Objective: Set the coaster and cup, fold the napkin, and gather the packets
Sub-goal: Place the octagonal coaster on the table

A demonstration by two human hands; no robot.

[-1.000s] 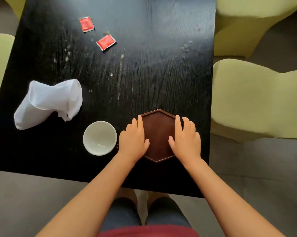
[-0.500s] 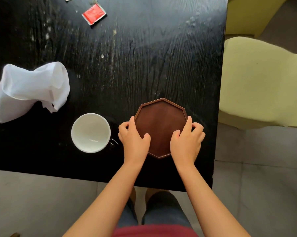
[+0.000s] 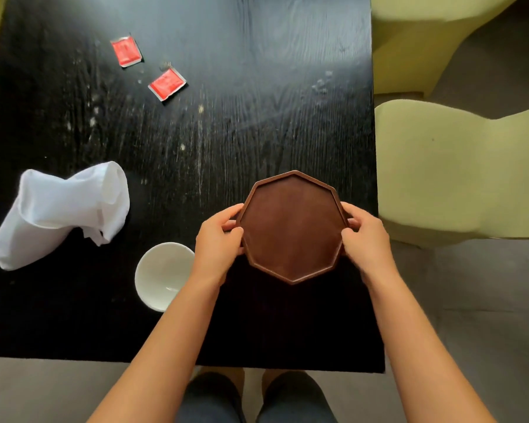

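Note:
A brown many-sided wooden coaster (image 3: 292, 227) is held above the black table (image 3: 257, 123), looking larger than before. My left hand (image 3: 217, 239) grips its left rim and my right hand (image 3: 365, 238) grips its right rim, fingers curled over the edges. A white cup (image 3: 162, 274) stands on the table just left of my left wrist, partly hidden by my forearm. A crumpled white napkin (image 3: 62, 209) lies at the left. Two red packets (image 3: 126, 51) (image 3: 167, 84) lie apart at the far left of the table.
Pale yellow-green chairs (image 3: 458, 166) stand close along the table's right side, and another is at the far right corner (image 3: 425, 32). The table's near edge is just in front of my knees. Grey floor lies to the right.
Both hands went from lying flat on the coaster to gripping its two rims, and the coaster has risen off the table toward the camera.

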